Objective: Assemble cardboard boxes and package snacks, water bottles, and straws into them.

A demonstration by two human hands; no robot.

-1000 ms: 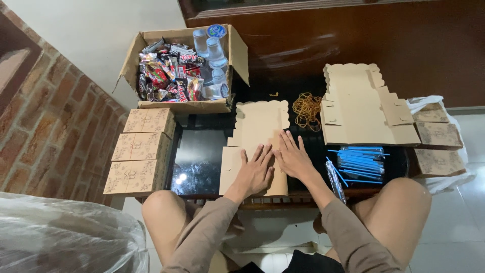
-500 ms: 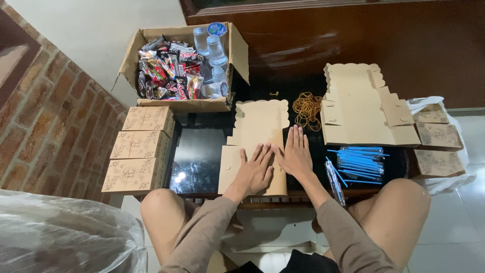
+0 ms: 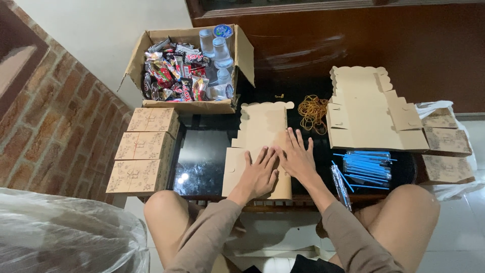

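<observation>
Folded boxes [image 3: 144, 151]: stacked at the table's [image 3: 199, 162] left edge.
Flat box blank [image 3: 262, 132]: thin card at table centre; likely light, bendy, creases easily; best taken by the edges.
Left hand [image 3: 258, 174]: fingers spread, palm flat on blank, gripping nothing.
Right hand [image 3: 298, 157]: same, pressing flat just beside.
Straws [image 3: 366, 167]: right, apart.

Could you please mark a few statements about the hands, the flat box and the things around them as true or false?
1. Both hands, left hand and right hand, lie flat on the flat box. True.
2. The rubber bands lie inside the carton. False: they lie on the table, right of the flat box.
3. The carton holds snacks and water cups. True.
4. The straws lie left of the hands. False: they lie to the right.
5. Three folded boxes stand in a row on the left. True.
</observation>
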